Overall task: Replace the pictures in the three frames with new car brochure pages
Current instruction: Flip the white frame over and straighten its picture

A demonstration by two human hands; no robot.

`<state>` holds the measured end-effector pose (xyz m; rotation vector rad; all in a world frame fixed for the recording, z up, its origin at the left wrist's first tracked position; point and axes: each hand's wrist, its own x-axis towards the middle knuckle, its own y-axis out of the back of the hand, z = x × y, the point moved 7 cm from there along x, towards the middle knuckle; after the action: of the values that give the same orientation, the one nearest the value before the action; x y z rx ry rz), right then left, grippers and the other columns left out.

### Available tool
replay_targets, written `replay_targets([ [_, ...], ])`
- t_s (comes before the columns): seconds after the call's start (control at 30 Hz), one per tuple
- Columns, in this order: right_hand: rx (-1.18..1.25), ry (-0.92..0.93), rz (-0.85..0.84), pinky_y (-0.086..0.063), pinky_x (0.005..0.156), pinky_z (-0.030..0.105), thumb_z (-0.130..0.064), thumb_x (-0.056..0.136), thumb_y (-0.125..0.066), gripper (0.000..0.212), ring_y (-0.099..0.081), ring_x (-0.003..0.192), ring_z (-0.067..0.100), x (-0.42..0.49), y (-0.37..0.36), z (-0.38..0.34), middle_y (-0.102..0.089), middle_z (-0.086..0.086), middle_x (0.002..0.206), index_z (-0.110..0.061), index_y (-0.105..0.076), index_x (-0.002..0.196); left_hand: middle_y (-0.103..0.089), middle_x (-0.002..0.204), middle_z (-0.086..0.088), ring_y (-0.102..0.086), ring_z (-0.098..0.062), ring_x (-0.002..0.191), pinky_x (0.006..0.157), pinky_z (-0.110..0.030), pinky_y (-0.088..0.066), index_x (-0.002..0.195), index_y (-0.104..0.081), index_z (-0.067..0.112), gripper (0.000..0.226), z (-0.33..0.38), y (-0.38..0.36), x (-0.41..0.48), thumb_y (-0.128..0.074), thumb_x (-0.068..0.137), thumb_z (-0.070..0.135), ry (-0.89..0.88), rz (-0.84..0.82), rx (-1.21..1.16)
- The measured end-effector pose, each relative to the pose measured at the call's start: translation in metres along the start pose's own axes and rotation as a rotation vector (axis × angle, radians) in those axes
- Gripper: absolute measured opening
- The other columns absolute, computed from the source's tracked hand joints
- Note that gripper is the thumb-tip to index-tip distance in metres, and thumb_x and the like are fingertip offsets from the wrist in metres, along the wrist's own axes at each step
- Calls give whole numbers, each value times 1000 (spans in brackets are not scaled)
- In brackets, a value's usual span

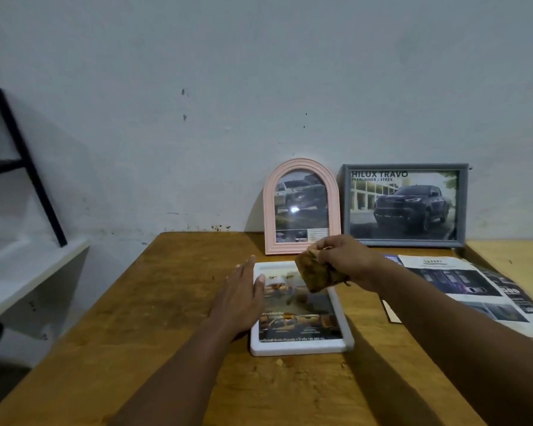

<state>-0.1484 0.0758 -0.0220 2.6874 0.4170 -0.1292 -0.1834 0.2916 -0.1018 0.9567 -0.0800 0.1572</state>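
A white frame [340, 315] lies flat on the wooden table [173, 305] with a brochure page of car interiors in it. My left hand [243, 290] rests flat on its left edge, fingers straight. My right hand [348, 259] holds a brown, worn piece of board [316, 273] tilted above the frame's top right corner. A pink arched frame [302, 207] and a grey frame [405, 204] with a dark pickup picture lean upright against the wall behind.
Loose brochure pages [468, 290] lie on the table at the right, near its edge. A black-framed shelf with a white board [28, 256] stands at the left. Small brown crumbs lie near the white frame's front edge.
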Motion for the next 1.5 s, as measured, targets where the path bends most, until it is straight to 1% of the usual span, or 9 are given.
replay_targets([
  [0.2,-431,425,53,-57,76,29,-6,92,-60,22,-64,91,16,49,-62,-48,-67,-1,101,-20,-67,107,-32,165,0,-39,-24,146,113,-45,-43,163,-1,35,62,-6,-6,-2,-32,109,41,10,30,-16],
  [0.43,-865,527,-68,-55,83,36,-16,87,-64,29,-65,93,19,58,-112,-3,-72,-1,108,-25,-69,114,-53,149,-5,-57,-25,126,101,-48,-51,158,18,41,67,-8,-8,-1,-27,109,42,-36,76,53],
  [0.57,-947,516,-121,-55,87,36,-19,86,-67,32,-65,98,18,62,-109,-4,-72,-2,110,-25,-70,118,-36,163,-4,-31,-28,151,117,-43,-34,162,12,34,66,1,-8,1,-29,110,36,-61,24,120],
  [0.7,-1035,526,-171,-55,86,36,-19,88,-67,32,-65,98,19,62,-108,-6,-70,0,109,-26,-69,120,-31,166,-4,-25,-29,154,118,-47,-32,161,16,34,67,1,-14,4,-27,110,41,-59,-72,189],
  [1.0,-1165,359,-64,-52,84,31,-28,88,-68,32,-60,100,19,47,-44,19,-66,2,115,-22,-66,119,-35,163,-8,-30,-31,151,115,-48,-35,163,-5,22,62,2,-11,2,-26,110,44,-42,-78,198],
  [1.17,-1128,267,135,-47,89,36,-32,88,-67,35,-57,104,25,30,-65,20,-65,10,113,-11,-62,116,-39,161,-7,-34,-31,149,116,-52,-38,163,-9,23,61,-2,-11,3,-25,109,47,-27,-53,181],
  [1.3,-985,254,281,-43,93,38,-24,89,-61,21,-57,100,28,23,-87,17,-68,10,105,-10,-66,104,-31,165,-5,-25,-32,153,121,-49,-27,163,-10,22,60,-1,-12,3,-22,109,45,-13,-61,151],
  [1.37,-878,320,236,-45,91,39,-21,87,-65,19,-54,100,27,22,-101,13,-68,6,101,-13,-70,102,-27,167,-5,-23,-30,154,121,-46,-24,163,-15,23,58,-1,-10,3,-22,110,43,5,-62,108],
  [1.5,-761,435,42,-49,85,38,-13,85,-68,25,-49,102,21,22,-118,16,-69,1,100,-23,-75,106,-42,158,-10,-41,-29,143,110,-41,-36,162,-17,22,53,5,2,5,-25,112,38,51,-31,34],
])
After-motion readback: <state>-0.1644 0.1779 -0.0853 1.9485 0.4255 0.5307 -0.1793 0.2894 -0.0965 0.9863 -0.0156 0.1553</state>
